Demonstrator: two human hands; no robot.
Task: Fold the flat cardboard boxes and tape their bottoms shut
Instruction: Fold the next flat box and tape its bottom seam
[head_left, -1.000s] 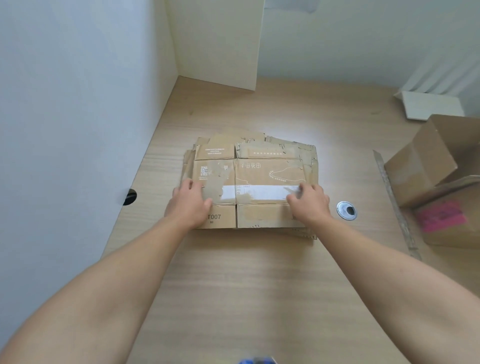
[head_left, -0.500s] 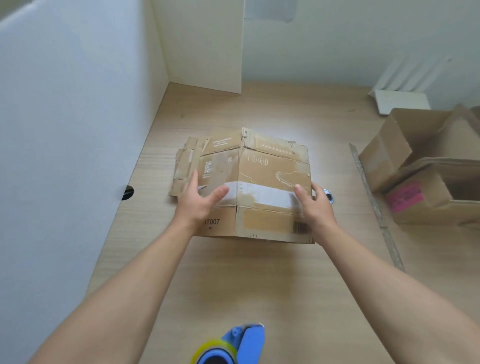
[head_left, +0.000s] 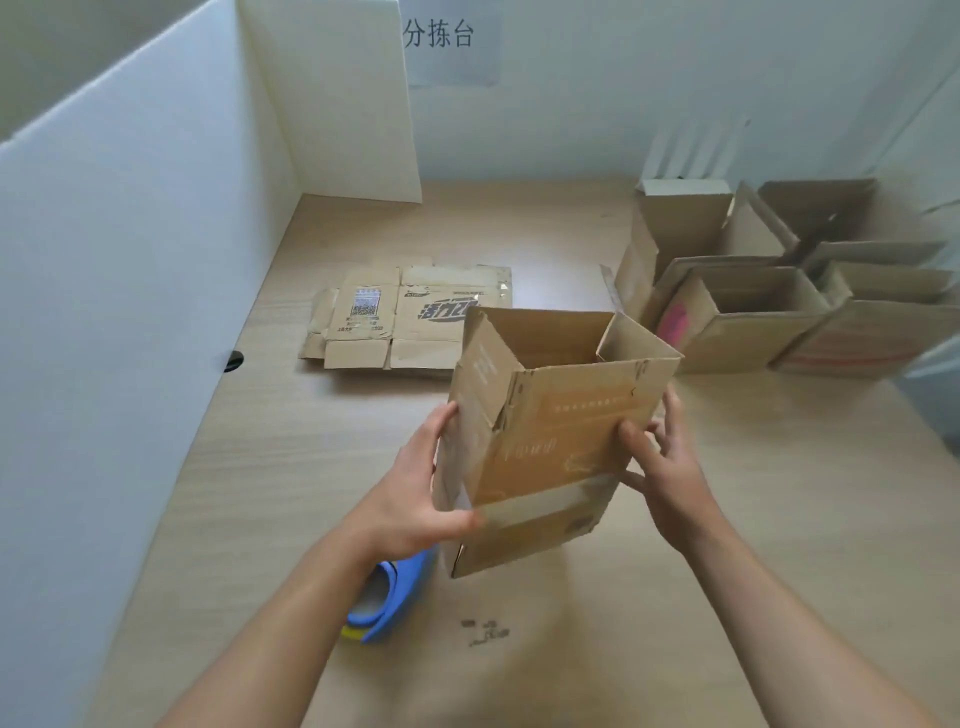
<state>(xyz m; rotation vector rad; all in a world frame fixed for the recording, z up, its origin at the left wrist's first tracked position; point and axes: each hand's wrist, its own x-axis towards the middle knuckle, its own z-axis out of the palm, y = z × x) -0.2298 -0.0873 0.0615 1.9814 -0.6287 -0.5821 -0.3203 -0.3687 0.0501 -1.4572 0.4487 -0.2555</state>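
The opened brown cardboard box (head_left: 561, 415) is matt corrugated board, creased and scuffed at the edges, with a paler, smoother-looking strip across its front. The stack of flat brown cardboard boxes (head_left: 415, 332) looks equally dull and worn. The pale table top (head_left: 291, 467) has a smooth wood-grain finish. The blue tape dispenser (head_left: 410, 574) is smooth plastic. The white partition panel (head_left: 130, 270) is matt.
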